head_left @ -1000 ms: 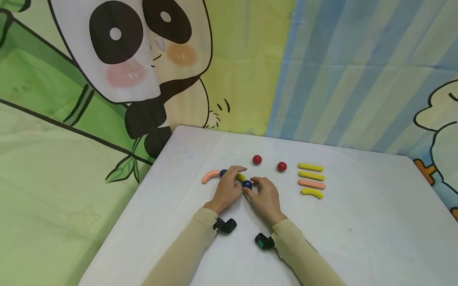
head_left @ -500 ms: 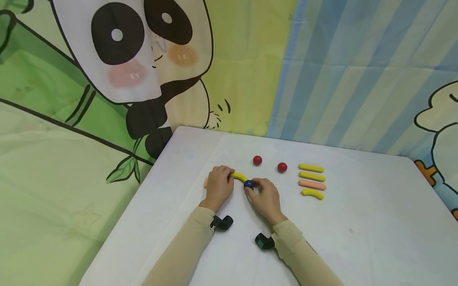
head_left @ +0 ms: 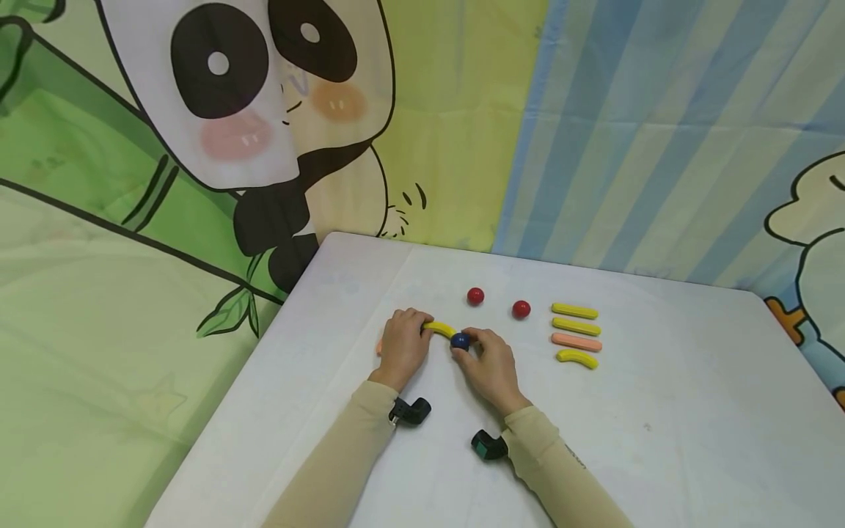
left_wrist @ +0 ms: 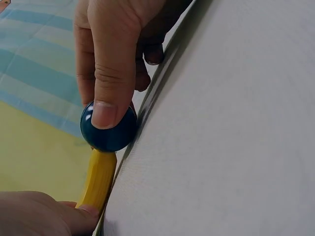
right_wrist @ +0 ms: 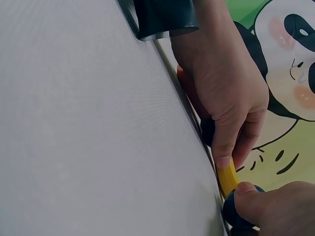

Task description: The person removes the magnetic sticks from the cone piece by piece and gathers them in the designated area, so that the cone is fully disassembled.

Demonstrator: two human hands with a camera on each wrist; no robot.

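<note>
My left hand (head_left: 403, 346) pinches the left end of a curved yellow stick (head_left: 441, 328) between thumb and fingers. At the stick's other end sits a blue ball (head_left: 460, 341), which my right hand (head_left: 491, 368) holds between thumb and fingertips. Ball and stick meet end to end in the left wrist view, the stick (left_wrist: 100, 177) touching the ball (left_wrist: 109, 129). Behind my left hand, the right wrist view shows part of a second dark blue ball (right_wrist: 207, 132) and an orange-pink stick (right_wrist: 189, 91). Only a sliver of that curved orange-pink stick (head_left: 379, 347) shows in the head view.
Two red balls, one (head_left: 475, 296) farther left and one (head_left: 521, 309) farther right, lie beyond the hands. To the right, two straight yellow sticks (head_left: 576, 325), a straight orange-pink stick (head_left: 576, 342) and a curved yellow stick (head_left: 577, 358) lie in a column on the white table (head_left: 660, 411).
My left hand has shifted left along the curved yellow stick to its left end, now covering the second blue ball and most of the orange-pink stick. My right hand has barely moved.
</note>
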